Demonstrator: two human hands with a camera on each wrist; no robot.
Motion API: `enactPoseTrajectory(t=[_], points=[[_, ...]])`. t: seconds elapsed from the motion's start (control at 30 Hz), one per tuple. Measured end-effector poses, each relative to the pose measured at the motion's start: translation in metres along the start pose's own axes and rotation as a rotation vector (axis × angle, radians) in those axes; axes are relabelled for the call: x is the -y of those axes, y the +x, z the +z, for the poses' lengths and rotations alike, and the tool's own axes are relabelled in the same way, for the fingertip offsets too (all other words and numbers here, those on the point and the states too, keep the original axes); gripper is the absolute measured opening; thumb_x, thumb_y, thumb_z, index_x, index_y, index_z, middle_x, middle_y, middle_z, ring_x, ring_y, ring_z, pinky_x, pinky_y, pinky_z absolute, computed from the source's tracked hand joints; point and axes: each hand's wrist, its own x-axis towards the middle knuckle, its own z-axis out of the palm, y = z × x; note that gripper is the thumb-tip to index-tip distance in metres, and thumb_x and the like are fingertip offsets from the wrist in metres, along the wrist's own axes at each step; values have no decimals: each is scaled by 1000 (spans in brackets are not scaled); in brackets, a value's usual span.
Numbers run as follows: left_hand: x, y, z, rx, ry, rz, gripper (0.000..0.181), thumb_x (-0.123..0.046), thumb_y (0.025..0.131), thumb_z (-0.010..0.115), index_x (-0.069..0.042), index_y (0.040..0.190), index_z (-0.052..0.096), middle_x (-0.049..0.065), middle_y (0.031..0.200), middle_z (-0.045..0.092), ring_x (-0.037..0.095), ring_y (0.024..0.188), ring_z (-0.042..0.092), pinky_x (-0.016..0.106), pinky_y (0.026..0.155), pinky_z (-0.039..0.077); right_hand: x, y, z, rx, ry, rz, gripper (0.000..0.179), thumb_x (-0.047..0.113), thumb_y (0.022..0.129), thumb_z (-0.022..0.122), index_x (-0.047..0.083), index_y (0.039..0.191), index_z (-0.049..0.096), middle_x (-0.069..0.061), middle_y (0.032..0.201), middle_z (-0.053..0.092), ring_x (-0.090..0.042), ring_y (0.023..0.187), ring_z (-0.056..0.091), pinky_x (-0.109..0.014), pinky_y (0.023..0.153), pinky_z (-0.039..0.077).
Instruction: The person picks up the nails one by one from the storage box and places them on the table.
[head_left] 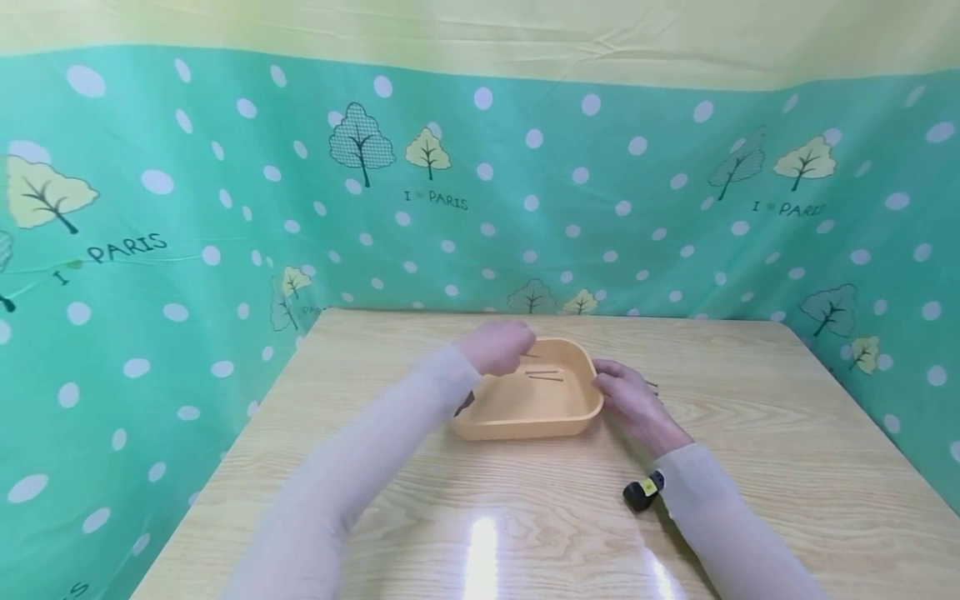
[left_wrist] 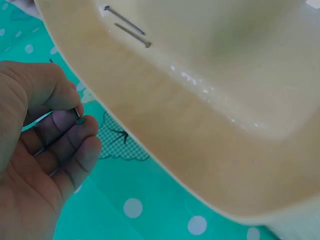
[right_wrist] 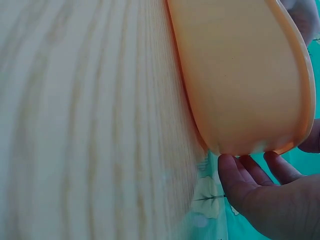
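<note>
An orange-tan plastic tray (head_left: 525, 429) with raised sides and rounded corners sits on the table. Two nails (head_left: 545, 379) lie on its floor, side by side in the left wrist view. Above the tray's far left part, my left hand (head_left: 498, 346) pinches a nail (left_wrist: 80, 120) between thumb and fingers, its head showing below the fingertips. At the tray's right end, my right hand (head_left: 630, 400) holds the wall; in the right wrist view its fingertips (right_wrist: 227, 165) press the outer side, with the thumb at the rim.
Just past my right hand, thin dark nail-like pieces (head_left: 652, 386) show by the fingers. The wood-grain table (head_left: 750, 417) ends at a green dotted curtain (head_left: 525, 192) behind and at both sides. A small black camera (head_left: 642, 492) sits at the right wrist.
</note>
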Motion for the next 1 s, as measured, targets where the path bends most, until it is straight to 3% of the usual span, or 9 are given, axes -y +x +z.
enactPoseTrajectory(t=[0.27,0.47,0.8,1.0], points=[[3,-23,-7,-20,49,-3,28,10,79,55,-15,89,64,-3,83,56,15,75,52,25,67,46,2,-2,1,3,8,-4,58,6,90,44,-3,146,30,-22,146,36,-35,127,45,-41,104,41],[5,-43,-4,-34,69,-27,27,9,79,55,-15,89,63,-2,82,53,15,72,50,26,63,46,2,-3,0,13,17,-5,58,6,91,45,-2,146,29,-22,147,35,-35,128,44,-41,105,41],[13,-72,7,-120,85,-71,22,5,78,57,-11,91,65,0,85,56,18,78,55,29,69,49,0,-2,0,-1,-10,8,57,7,92,43,-2,146,30,-22,147,34,-34,130,43,-42,106,39],[19,-90,12,-188,66,-99,21,6,75,55,-10,86,64,0,83,57,17,75,56,28,65,50,1,-2,-1,10,5,-7,56,6,92,44,-2,146,30,-21,147,34,-34,129,43,-41,106,39]])
